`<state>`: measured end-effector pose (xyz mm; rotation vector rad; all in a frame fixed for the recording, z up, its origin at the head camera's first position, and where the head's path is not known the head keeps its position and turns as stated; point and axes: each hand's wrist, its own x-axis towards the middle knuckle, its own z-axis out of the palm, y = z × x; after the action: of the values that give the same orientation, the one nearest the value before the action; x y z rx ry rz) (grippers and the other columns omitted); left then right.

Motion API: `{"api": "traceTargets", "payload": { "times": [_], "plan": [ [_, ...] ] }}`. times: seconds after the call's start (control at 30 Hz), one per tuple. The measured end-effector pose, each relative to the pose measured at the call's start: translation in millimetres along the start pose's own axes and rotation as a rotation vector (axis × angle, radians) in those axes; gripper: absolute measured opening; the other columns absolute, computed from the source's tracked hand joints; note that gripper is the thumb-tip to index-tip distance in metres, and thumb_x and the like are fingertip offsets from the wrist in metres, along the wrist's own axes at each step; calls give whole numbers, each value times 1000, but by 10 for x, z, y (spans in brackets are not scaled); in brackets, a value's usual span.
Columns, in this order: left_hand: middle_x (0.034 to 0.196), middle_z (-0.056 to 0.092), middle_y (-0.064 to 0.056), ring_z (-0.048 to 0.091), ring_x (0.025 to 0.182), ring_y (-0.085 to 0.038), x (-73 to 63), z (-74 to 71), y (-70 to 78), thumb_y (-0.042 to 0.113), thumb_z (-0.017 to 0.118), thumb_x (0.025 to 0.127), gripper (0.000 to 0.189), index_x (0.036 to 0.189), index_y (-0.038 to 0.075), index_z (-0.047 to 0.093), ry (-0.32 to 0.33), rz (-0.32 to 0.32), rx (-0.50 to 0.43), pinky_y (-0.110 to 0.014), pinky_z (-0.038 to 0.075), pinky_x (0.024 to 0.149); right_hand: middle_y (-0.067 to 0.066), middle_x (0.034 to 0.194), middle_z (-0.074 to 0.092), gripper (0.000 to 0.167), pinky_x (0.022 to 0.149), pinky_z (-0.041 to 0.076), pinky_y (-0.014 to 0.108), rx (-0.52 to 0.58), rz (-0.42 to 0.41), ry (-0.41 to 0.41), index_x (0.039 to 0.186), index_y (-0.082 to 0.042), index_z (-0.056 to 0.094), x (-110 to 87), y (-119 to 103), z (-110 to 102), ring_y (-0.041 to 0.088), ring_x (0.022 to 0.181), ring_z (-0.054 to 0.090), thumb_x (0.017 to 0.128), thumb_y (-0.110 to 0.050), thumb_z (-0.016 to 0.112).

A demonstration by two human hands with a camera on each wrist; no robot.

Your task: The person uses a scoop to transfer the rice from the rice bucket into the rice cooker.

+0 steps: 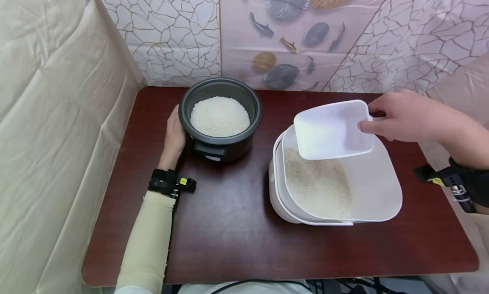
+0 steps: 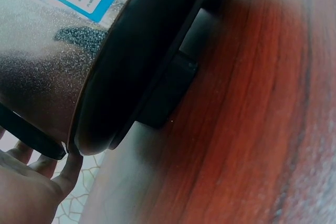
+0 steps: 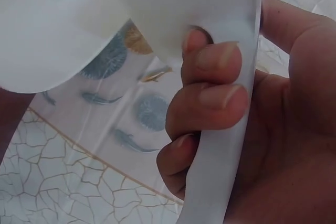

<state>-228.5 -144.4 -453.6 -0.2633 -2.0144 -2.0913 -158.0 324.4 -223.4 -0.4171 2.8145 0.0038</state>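
A rice cooker (image 1: 225,147) stands at the back left, its dark inner pot holding white rice (image 1: 220,116). My left hand (image 1: 175,132) rests against the cooker's left side. In the left wrist view, the fingers (image 2: 67,174) are spread and nearly straight, touching near a black side handle (image 2: 32,136). My right hand (image 1: 406,115) grips a white plastic scoop (image 1: 334,130) by its handle (image 3: 218,156), fingers curled round it. The scoop is tilted above a white bin (image 1: 376,183), its visible inside bare. Rice (image 1: 318,185) lies in the bin, partly hidden by the scoop.
Both vessels stand on a dark red wooden table (image 1: 225,226). A patterned sheet (image 1: 179,39) hangs behind it, and a cream padded cover (image 1: 49,137) stands along the left. Black cables (image 1: 359,283) run below the front edge.
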Motion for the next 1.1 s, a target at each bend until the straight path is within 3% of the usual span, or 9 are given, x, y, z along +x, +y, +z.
{"api": "traceTargets", "payload": {
  "times": [0.3,0.47,0.73,0.87,1.1],
  "plan": [
    [131,65,-8,56,123,-14,4,-12,-5,28,33,118,46,141,2,63,-6,11,-14,-33,41,111,-2,63,41,42,57,34,33,-80,-45,-15,72,-15,55,-128,-72,243,16,61,44,98,-39,76],
    [131,65,-6,55,124,-14,0,-14,-11,28,33,118,46,142,3,62,-4,3,-24,-33,41,111,-2,61,44,47,53,35,37,-158,-11,-28,69,-17,50,-166,-209,380,18,60,46,97,-45,75],
    [124,65,-7,55,118,-13,-3,-12,-27,28,34,118,45,138,2,64,-3,14,-31,-32,41,108,0,66,53,28,49,40,42,-222,45,-84,82,-16,69,-135,-351,532,22,61,51,96,-40,76],
    [124,66,-5,56,118,-13,-4,-16,-26,27,34,118,44,138,2,65,1,14,-30,-32,42,108,1,66,53,26,48,41,44,-269,9,-32,81,-14,69,-106,-380,601,24,59,50,93,-34,81],
    [127,65,-6,56,121,-14,7,-18,-24,27,34,118,44,139,3,64,-6,13,-29,-32,41,109,4,58,50,33,43,45,47,-381,-61,132,71,-7,65,-93,-592,713,25,50,49,84,-25,90]
  ]
}}
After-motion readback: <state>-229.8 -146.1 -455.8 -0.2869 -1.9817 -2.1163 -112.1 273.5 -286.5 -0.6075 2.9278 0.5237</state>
